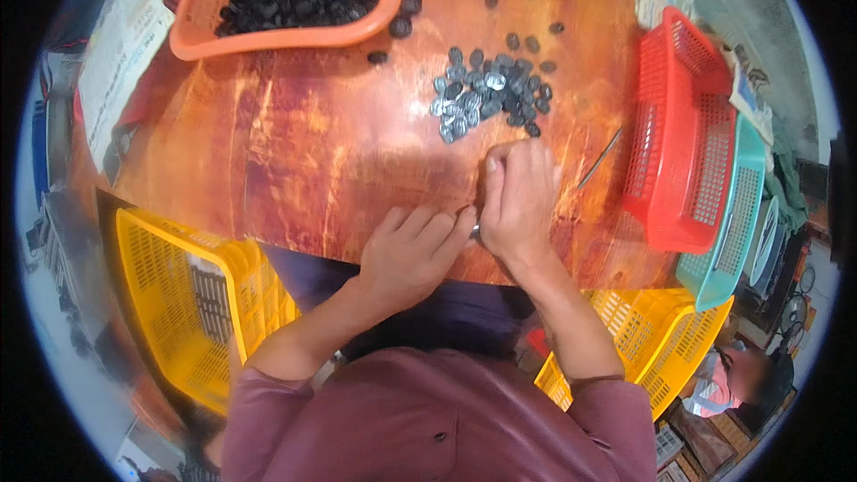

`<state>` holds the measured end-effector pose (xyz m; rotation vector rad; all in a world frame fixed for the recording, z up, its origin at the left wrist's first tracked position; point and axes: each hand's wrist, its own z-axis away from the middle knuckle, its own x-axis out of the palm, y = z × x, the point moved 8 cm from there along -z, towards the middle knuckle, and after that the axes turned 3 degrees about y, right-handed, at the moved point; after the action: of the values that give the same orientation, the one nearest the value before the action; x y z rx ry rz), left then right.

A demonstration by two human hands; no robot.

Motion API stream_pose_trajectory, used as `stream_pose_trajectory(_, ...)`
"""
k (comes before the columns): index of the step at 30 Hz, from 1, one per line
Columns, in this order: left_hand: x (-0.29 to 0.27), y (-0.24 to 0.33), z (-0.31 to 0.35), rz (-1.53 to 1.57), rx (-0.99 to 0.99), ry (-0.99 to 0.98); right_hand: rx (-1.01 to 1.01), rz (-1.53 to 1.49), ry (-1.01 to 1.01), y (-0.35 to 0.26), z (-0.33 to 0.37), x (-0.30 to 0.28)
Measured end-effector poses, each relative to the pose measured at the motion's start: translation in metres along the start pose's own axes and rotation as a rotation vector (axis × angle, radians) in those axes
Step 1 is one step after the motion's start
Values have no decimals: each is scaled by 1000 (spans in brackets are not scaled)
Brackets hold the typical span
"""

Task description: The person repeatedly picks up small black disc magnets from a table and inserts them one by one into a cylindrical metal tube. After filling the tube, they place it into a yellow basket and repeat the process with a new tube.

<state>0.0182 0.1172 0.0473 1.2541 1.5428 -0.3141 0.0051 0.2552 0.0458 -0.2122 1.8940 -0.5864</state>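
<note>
Near the table's front edge, my left hand [415, 245] is closed, its thumb and fingertips pinched together. Right beside it is my right hand [520, 196], its fingers curled and turned down toward the tabletop. A small shiny grey bit [476, 231] shows where the hands meet; its kind is too small to tell, and what the right fingers hold is hidden. Just beyond the right hand lies a loose pile of small oval dark pieces [491, 94], some glossy and silvery. A thin metal rod [600, 158] rests to the right of that hand.
An orange basket [295, 38] full of black oval pieces stands at the far left. Stacked red [656, 125] and teal baskets [719, 268] line the right edge. Yellow crates [178, 303] sit below the table on both sides. Another person [728, 379] is at the lower right.
</note>
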Motion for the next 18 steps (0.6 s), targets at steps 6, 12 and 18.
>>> stream_pose_trajectory(6,-2,4,-3,-73,12,37,38,-109,26,10,4,2)
stream_pose_trajectory(12,-5,-3,-5,-38,-149,30,297,-726,153,35,11,-3)
stream_pose_trajectory(18,-6,-30,17,1421,-790,113,193,-710,300,45,12,-8)
